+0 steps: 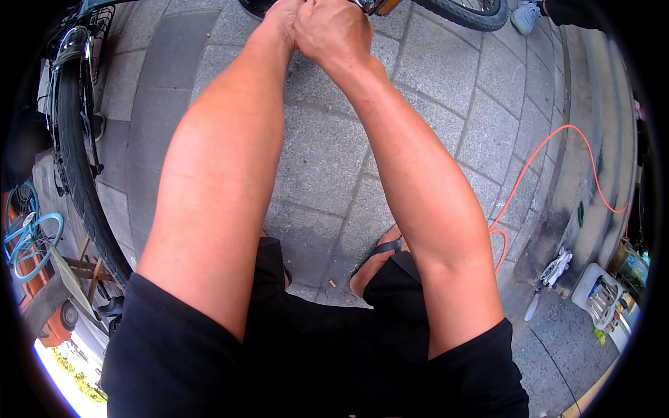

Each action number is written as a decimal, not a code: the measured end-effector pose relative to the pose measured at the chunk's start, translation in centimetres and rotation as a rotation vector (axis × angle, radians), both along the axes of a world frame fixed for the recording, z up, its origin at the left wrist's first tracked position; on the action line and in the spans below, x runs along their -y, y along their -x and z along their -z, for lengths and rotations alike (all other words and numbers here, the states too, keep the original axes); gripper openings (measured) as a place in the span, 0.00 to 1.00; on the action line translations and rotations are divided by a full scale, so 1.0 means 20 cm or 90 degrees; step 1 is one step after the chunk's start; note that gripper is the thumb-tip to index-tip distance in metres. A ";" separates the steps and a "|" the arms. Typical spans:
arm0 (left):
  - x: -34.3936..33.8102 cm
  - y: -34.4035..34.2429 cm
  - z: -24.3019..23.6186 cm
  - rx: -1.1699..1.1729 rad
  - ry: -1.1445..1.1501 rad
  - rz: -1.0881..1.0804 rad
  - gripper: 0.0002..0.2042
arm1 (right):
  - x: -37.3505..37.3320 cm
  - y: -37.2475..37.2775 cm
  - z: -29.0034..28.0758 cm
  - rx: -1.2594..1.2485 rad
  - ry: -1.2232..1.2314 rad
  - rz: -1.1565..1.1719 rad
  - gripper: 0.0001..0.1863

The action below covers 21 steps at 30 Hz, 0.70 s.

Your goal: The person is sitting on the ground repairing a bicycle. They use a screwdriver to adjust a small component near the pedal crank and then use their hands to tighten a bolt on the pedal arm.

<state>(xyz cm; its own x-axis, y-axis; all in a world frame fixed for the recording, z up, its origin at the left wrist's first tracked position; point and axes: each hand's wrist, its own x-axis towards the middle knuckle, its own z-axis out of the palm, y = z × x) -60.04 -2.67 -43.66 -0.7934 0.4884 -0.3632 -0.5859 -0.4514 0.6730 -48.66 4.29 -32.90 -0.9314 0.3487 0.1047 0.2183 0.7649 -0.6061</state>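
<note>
Both my arms stretch forward to the upper edge of the picture, where the hands meet. My left hand is curled and partly cut off by the edge, pressed beside the right one. My right hand is closed in a fist, knuckles up. Whatever the two hands grip is hidden behind them and beyond the edge. Just right of the right hand, a piece of a dark and orange object shows. A black rounded part peeks out left of the left hand.
Bicycle wheels stand at left and upper right, beside a person's shoe. An orange hose crosses the paving toward stone steps. White gloves, a brush-like tool and a white container lie at right.
</note>
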 end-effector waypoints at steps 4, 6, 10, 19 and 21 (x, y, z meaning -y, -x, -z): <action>0.00 0.00 0.00 0.001 0.001 -0.004 0.11 | 0.00 -0.01 0.02 -0.031 -0.011 -0.013 0.21; 0.00 0.00 0.00 0.001 0.004 -0.004 0.11 | 0.00 -0.01 0.02 -0.033 -0.017 -0.015 0.22; 0.00 0.00 0.00 0.000 0.006 -0.004 0.11 | 0.01 -0.01 0.00 -0.032 -0.034 -0.017 0.24; 0.01 0.01 0.00 -0.004 0.009 -0.006 0.11 | 0.00 0.00 -0.01 -0.060 -0.026 -0.019 0.26; 0.01 0.00 0.00 -0.003 0.007 -0.004 0.11 | 0.00 0.00 0.00 -0.056 -0.023 -0.021 0.27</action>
<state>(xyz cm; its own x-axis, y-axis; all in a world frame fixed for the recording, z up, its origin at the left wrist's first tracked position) -60.04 -2.86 -43.70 -0.7981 0.4791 -0.3653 -0.5800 -0.4472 0.6809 -48.58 4.32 -32.81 -0.9289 0.3127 0.1985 0.1399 0.7925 -0.5936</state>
